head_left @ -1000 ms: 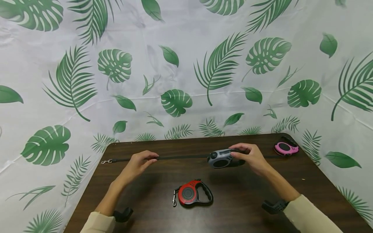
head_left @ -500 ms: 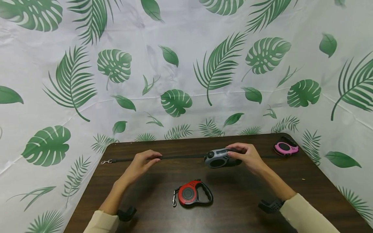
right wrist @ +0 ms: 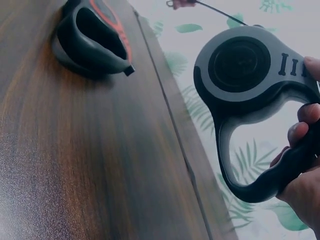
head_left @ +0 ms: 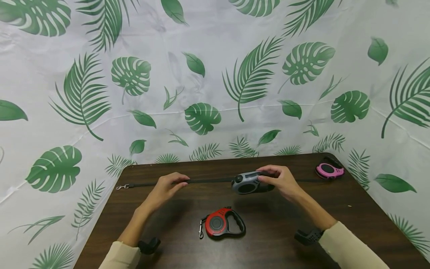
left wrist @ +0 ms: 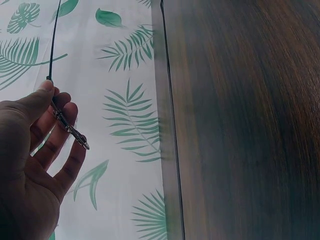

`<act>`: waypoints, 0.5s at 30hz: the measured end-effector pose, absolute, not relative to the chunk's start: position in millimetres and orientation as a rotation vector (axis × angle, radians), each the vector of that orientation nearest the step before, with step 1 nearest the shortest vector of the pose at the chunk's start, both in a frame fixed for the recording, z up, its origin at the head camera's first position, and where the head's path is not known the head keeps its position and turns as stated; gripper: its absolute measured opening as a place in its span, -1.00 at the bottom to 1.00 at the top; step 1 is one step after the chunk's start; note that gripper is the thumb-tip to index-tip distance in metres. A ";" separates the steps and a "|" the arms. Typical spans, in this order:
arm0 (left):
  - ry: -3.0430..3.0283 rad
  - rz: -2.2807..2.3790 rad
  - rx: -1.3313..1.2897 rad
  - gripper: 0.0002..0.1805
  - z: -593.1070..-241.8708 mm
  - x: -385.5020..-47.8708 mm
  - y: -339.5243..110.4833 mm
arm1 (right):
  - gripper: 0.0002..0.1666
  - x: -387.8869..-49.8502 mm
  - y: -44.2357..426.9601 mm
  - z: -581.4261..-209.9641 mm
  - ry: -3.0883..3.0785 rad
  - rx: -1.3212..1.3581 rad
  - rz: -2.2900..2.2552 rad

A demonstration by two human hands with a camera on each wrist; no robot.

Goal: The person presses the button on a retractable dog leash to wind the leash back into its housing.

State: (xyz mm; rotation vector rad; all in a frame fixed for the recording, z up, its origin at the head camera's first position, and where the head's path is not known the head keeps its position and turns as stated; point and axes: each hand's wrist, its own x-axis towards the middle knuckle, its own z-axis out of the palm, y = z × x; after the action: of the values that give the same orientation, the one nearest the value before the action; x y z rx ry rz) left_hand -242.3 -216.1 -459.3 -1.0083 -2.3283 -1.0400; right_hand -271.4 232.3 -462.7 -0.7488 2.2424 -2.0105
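Over the table (head_left: 268, 243), the left hand (head_left: 167, 189) pinches the cord (left wrist: 53, 45) beside its clip (left wrist: 70, 129); the right hand (head_left: 284, 183) grips the grey leash (right wrist: 206, 85) by its handle, presumably to hold the cord straight.

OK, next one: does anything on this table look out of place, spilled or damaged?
Nothing looks spilled; the held gray leash looks intact. A tiny pale speck on the right of the table looks stray but is too small to identify. A dark strap also lies stretched toward the pink leash rather than wound in.
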 end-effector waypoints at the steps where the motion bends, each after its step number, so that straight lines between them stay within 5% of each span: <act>1: -2.325 -1.042 -1.011 -0.76 -459.1 -242.7 -215.4 | -0.71 -271.3 231.6 -462.6 2.245 -0.748 -2.010; 15: -2.324 -1.081 -1.015 -0.75 -461.0 -245.6 -202.7 | -0.71 -270.9 218.9 -464.6 2.251 -0.741 -2.008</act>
State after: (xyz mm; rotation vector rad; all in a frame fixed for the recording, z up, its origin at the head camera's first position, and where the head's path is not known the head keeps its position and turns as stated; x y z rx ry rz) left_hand -245.6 -202.7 -461.0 -1.0154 -2.3238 -1.0812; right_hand -270.9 218.9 -464.6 -0.7411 2.2511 -2.0081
